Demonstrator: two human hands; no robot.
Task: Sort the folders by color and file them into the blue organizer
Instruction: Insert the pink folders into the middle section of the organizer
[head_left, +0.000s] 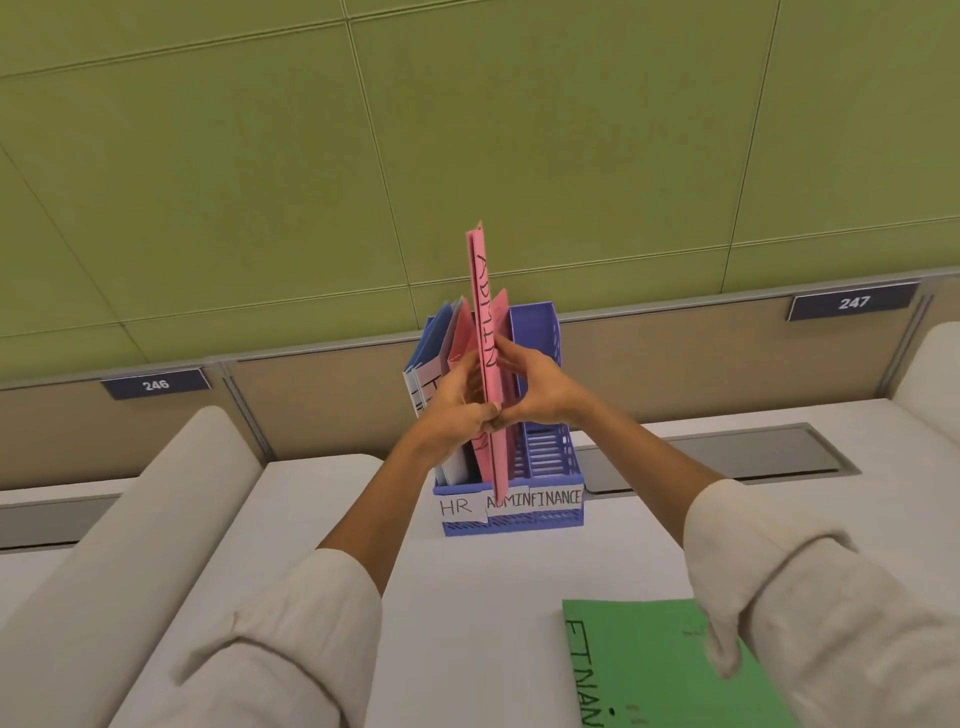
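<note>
Left hand (460, 402): fingers (485, 413) pinched the left face of the pink folder, thumb curled at its lower edge.
Right hand (535, 387): fingers (506, 351) lay flat and pressed together against the folder's right face, thumb meeting the left thumb beneath.
Pink folder (485, 332): stood upright and edge-on between both sets of fingers, marked "ADMIN", its lower end down in the middle slot.
Blue organizer (545, 457): sat on the white surface (467, 597) just below and beyond the fingers, with front labels HR, ADMIN, FINANCE.
Other filed folders: blue folders (434, 343) leaned in the slot left of the fingers; more pink folders (501, 312) stood just behind them.
Right slot: open ribbed floor showed, right of the fingers.
Green folder (649, 670): lay flat on the surface well nearer than the fingers, under the right sleeve (810, 613).
</note>
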